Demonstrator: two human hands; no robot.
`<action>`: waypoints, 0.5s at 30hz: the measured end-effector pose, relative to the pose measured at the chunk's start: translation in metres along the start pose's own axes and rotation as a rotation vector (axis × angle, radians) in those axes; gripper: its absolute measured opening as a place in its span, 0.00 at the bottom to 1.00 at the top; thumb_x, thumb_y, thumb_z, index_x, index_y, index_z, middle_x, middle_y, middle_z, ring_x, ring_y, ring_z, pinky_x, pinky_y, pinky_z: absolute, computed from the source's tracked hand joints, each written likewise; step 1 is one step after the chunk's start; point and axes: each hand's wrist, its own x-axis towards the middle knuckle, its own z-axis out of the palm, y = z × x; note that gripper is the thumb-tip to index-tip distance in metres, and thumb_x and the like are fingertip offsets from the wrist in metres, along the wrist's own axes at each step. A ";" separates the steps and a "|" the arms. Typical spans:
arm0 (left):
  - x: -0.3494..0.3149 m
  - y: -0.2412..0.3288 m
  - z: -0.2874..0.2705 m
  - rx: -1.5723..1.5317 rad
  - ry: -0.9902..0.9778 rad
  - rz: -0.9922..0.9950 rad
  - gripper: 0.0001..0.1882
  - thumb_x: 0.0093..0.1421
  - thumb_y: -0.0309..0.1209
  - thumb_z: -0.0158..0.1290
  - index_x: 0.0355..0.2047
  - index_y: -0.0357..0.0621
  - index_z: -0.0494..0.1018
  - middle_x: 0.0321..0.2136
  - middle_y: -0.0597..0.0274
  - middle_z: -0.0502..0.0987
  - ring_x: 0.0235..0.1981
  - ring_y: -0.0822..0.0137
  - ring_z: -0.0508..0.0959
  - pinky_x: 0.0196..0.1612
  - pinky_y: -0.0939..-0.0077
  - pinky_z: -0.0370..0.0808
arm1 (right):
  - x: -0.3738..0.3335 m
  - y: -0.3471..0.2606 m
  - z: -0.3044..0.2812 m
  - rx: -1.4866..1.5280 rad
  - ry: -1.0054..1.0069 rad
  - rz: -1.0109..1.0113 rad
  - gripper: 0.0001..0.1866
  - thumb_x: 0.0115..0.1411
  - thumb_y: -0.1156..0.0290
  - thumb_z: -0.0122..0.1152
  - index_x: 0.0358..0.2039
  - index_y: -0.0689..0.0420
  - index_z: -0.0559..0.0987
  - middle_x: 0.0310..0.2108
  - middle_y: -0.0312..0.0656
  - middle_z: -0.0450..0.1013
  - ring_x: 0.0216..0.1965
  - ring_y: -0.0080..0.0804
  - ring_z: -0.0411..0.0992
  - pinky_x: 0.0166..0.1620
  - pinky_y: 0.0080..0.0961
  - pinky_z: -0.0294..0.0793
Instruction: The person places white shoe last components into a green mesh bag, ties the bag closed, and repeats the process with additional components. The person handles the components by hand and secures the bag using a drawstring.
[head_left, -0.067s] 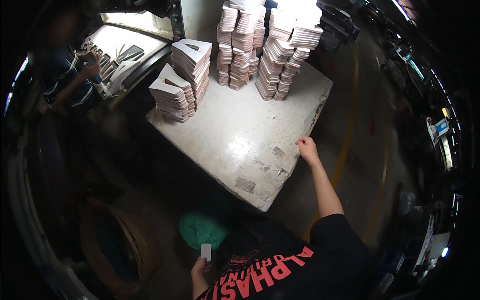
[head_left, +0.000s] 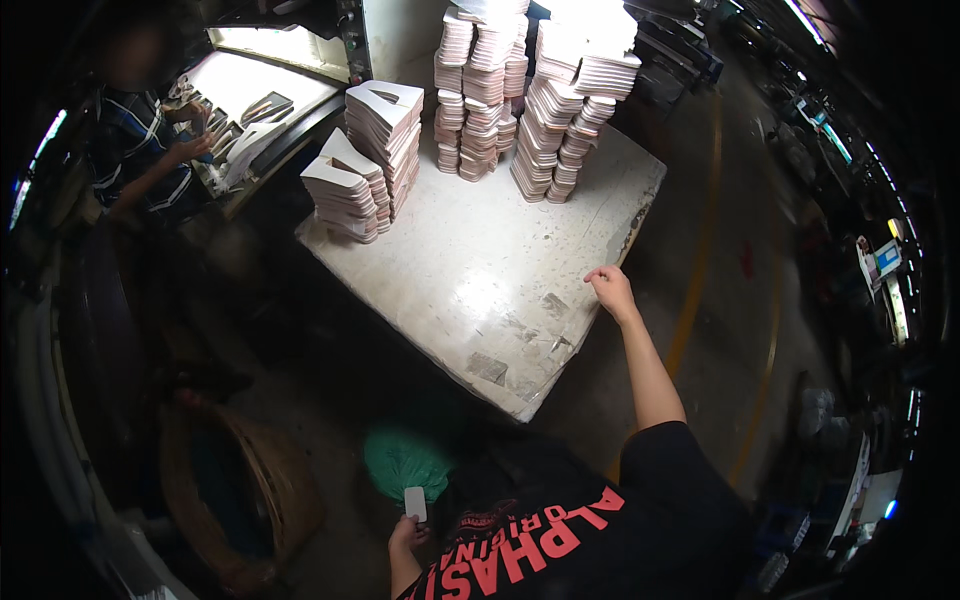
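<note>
Low in the view, my left hand (head_left: 406, 533) grips a small white rectangular piece with rounded corners (head_left: 415, 504), held upright in front of a green plastic bag (head_left: 405, 462). My right hand (head_left: 612, 291) reaches out over the right edge of a worn white table (head_left: 440, 270). Its fingers are curled together, and whatever may be between them cannot be made out. Farther back on the table stand tall stacks of flat pale pieces: two shorter stacks with notched tops (head_left: 340, 190) at the left, and higher ones (head_left: 480, 110) toward the middle and right (head_left: 555, 130).
At the upper left a co-worker in a dark striped top (head_left: 140, 150) handles pieces at a lit bench (head_left: 290, 85). A large brown basket-like container (head_left: 285, 480) is on the floor at lower left. Yellow lines (head_left: 692, 290) mark the floor right of the table.
My right hand has shifted slightly left and up. My left hand, with the white piece, sits marginally to the right. The co-worker's hands have moved at the bench.
</note>
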 end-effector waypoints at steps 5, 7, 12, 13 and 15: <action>-0.003 0.006 0.068 0.177 0.099 0.143 0.19 0.71 0.38 0.47 0.59 0.48 0.63 0.39 0.57 0.74 0.34 0.60 0.74 0.43 0.52 0.75 | 0.062 -0.003 -0.013 0.072 -0.117 0.194 0.18 0.60 0.60 0.60 0.44 0.56 0.87 0.48 0.54 0.81 0.51 0.48 0.79 0.54 0.36 0.76; -0.004 0.025 0.087 0.172 0.094 0.129 0.18 0.71 0.37 0.47 0.58 0.46 0.65 0.40 0.55 0.76 0.37 0.57 0.76 0.44 0.49 0.75 | 0.097 0.006 -0.019 -0.018 -0.100 0.138 0.24 0.59 0.56 0.62 0.49 0.59 0.85 0.49 0.55 0.81 0.53 0.49 0.79 0.57 0.37 0.75; -0.035 0.065 0.149 -0.156 0.198 0.066 0.11 0.72 0.38 0.47 0.47 0.47 0.71 0.33 0.58 0.76 0.30 0.61 0.74 0.38 0.59 0.75 | 0.230 0.043 -0.048 -0.271 -0.374 0.036 0.32 0.57 0.52 0.63 0.56 0.63 0.80 0.57 0.58 0.76 0.62 0.53 0.71 0.65 0.39 0.70; -0.045 0.069 0.166 -0.261 0.231 0.057 0.10 0.72 0.38 0.47 0.45 0.47 0.72 0.32 0.58 0.76 0.28 0.62 0.74 0.36 0.61 0.74 | 0.256 0.051 -0.049 -0.332 -0.388 -0.013 0.33 0.57 0.53 0.63 0.57 0.64 0.80 0.59 0.59 0.75 0.64 0.54 0.70 0.67 0.39 0.68; -0.049 0.094 0.200 -0.282 0.364 -0.277 0.11 0.72 0.39 0.47 0.42 0.46 0.74 0.30 0.58 0.77 0.26 0.62 0.74 0.36 0.63 0.75 | 0.311 0.059 -0.043 -0.398 -0.349 -0.080 0.34 0.59 0.55 0.62 0.61 0.63 0.76 0.66 0.57 0.67 0.68 0.57 0.64 0.69 0.43 0.64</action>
